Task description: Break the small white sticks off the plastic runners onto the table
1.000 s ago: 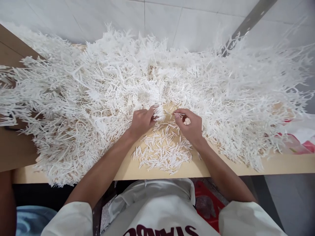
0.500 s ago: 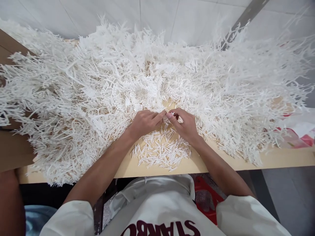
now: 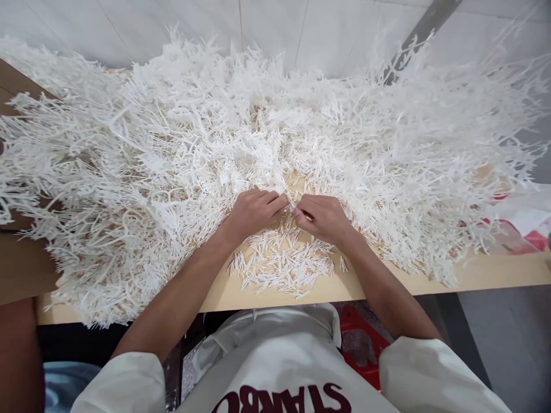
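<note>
A tan table (image 3: 495, 272) bears heaped white sprigs (image 3: 185, 137). The left hand (image 3: 259, 211) curls its fingers round one sprig (image 3: 292, 201), between the hands; the right hand (image 3: 323, 218) presses thumb against fingers, contents hidden. Short white bits (image 3: 287, 265) lie by the table's near edge.

White sprigs (image 3: 193, 132), centre: plastic-looking, bristly. Tabletop (image 3: 495, 272), 4 o'clock: smooth, matt. Carton (image 3: 26, 267), 9 o'clock: matt cardboard. Tiles (image 3: 267, 28), 12 o'clock: smooth, faint sheen. Shirt (image 3: 267, 350), 6 o'clock: matt cloth.

Pale tiles (image 3: 275, 28), perhaps a wall, beyond a tan table (image 3: 495, 271) and grey post (image 3: 433, 23).
</note>
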Tool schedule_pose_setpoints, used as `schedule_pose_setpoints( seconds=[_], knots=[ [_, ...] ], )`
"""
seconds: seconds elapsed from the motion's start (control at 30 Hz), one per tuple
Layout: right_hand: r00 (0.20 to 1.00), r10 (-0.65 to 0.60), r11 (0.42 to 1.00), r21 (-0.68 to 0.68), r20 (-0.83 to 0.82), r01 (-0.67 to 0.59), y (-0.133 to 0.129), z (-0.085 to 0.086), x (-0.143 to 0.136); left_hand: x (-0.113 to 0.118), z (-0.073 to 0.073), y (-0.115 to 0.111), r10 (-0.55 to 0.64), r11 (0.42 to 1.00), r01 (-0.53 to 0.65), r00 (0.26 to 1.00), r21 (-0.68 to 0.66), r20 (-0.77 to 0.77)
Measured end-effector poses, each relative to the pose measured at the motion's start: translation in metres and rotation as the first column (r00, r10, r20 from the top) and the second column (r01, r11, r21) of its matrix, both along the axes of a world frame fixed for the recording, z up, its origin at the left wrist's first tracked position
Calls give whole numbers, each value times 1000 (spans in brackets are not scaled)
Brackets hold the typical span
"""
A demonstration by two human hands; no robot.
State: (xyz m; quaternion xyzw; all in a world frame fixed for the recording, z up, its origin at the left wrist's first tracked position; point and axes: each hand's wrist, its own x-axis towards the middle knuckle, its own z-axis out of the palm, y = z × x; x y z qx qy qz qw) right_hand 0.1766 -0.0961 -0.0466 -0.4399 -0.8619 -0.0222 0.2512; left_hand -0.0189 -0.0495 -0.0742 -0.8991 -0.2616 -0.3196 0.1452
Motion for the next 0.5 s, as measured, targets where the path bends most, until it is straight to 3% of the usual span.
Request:
schedule_pose_setpoints(
  seconds=[0.2,0.5],
  knots=[
    [989,143,986,85,-23,-141,-6,5,-7,-1,2,-2,-84,995,82,996,-55,-43],
    [928,205,974,-27,-312,-224,-6,1,-9,2,2,-5,-70,997,70,997,-26,16]
  ],
)
